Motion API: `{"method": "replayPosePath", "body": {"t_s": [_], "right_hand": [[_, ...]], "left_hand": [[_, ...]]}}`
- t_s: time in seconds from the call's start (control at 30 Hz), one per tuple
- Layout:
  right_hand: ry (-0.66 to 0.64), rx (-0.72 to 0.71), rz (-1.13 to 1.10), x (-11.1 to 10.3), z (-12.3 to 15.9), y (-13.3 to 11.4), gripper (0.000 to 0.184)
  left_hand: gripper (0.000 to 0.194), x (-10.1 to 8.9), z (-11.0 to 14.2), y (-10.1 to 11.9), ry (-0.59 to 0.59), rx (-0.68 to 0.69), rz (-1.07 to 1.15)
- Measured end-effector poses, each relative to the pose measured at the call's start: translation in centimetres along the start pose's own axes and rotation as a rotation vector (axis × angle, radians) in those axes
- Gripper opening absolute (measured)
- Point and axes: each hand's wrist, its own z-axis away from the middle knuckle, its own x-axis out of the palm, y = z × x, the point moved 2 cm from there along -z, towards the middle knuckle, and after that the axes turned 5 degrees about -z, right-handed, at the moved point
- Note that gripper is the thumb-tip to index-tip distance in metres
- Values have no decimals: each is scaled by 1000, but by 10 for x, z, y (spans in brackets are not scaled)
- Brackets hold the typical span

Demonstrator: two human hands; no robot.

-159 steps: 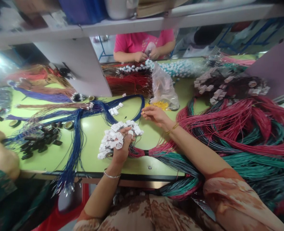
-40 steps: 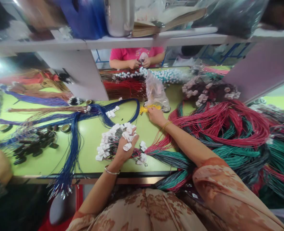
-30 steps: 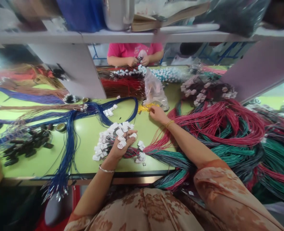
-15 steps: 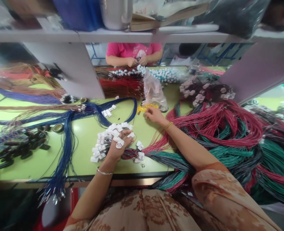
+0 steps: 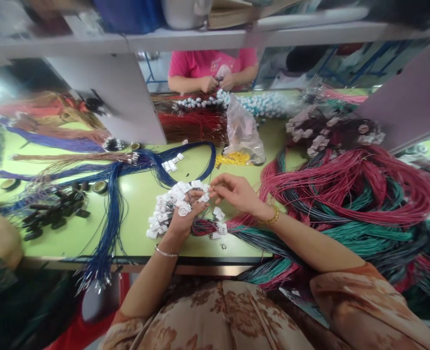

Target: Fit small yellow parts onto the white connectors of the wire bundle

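My left hand is closed around a bunch of white plastic connectors on the ends of red and dark wires. My right hand is right beside it, fingers pinched at a connector near the top of the bunch; whatever the fingertips hold is too small to name. A small heap of yellow parts lies on the green table beyond my hands, at the mouth of a clear plastic bag.
Big coils of pink, green and dark wire fill the right side. Blue wire bundles and black parts lie at the left. A person in a pink top works across the table. A grey shelf spans overhead.
My right hand has come back from the yellow parts by the bag to the connector bunch in my left hand. The view has shifted slightly.
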Motion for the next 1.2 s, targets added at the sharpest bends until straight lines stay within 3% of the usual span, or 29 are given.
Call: {"method": "replayPosePath", "body": {"t_s": [0.17,0.33,0.77,1.0,1.1,1.2], "right_hand": [[46,-365,403,9,10,-9,13],[37,-480,457,17,14,-8,16],[34,-367,638,19,20,-8,9],[-19,-485,647,44,35,1,46],[-9,-517,549,45,31,6,38],[58,-361,422,33,19,15,22]], "left_hand": [[40,2,1,2,2,40,-29],[39,3,2,4,13,79,-119],[29,5,6,6,114,185,-383],[15,8,9,13,271,283,-515],[15,8,8,16,242,282,-578],[17,9,3,16,161,335,-566]]}}
